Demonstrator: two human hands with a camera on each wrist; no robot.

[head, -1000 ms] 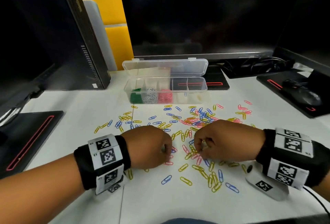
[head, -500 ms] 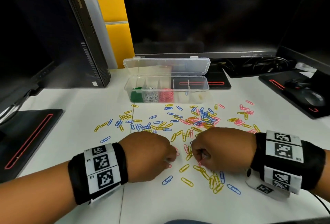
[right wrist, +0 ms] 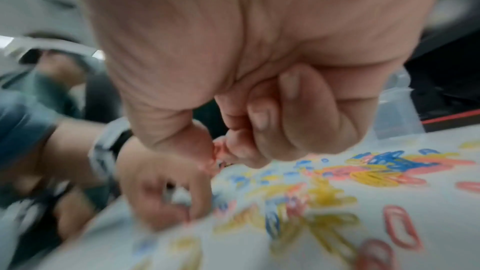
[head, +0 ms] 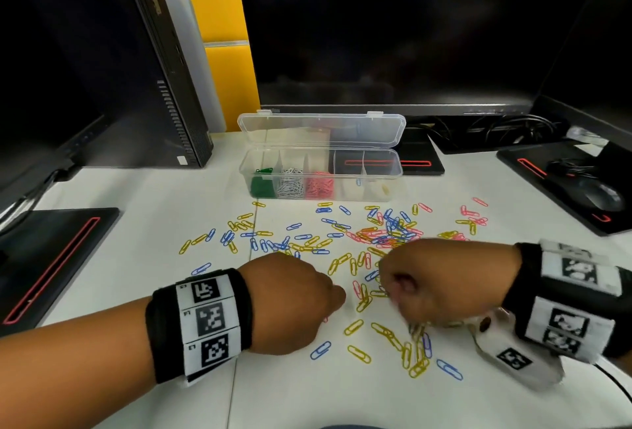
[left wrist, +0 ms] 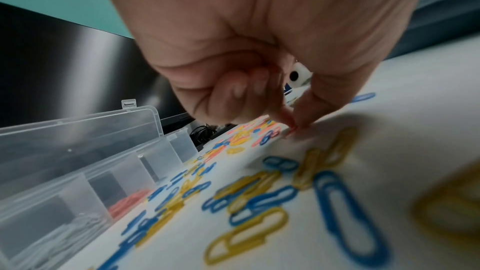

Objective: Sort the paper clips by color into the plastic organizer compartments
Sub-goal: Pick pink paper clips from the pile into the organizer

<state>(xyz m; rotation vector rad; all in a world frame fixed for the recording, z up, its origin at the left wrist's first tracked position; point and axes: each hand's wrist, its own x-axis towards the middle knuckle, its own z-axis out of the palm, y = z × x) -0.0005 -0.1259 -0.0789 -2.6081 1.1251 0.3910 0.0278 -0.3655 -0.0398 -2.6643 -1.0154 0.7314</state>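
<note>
Blue, yellow and pink paper clips [head: 386,233] lie scattered over the white table [head: 136,210]. Behind them stands the clear organizer [head: 352,193] with its lid [head: 321,131] up; green, white and pink clips fill its three left compartments. My left hand [head: 340,302] is down on the table, thumb and forefinger pinching a pink clip [left wrist: 292,130] against the surface. My right hand [head: 390,288] hovers just above the pile, fingers curled, pinching pink clips [right wrist: 217,151] between thumb and forefinger. This view is blurred.
A black computer tower [head: 164,86] stands at the back left and a large dark monitor [head: 393,35] behind the organizer. A mouse [head: 598,196] lies on a black pad at the right. Another black pad [head: 51,257] sits at the left edge.
Both hands have drawn a little nearer to me across the pile. The right hand has turned at the wrist and come off the table; the left stays low on the surface.
</note>
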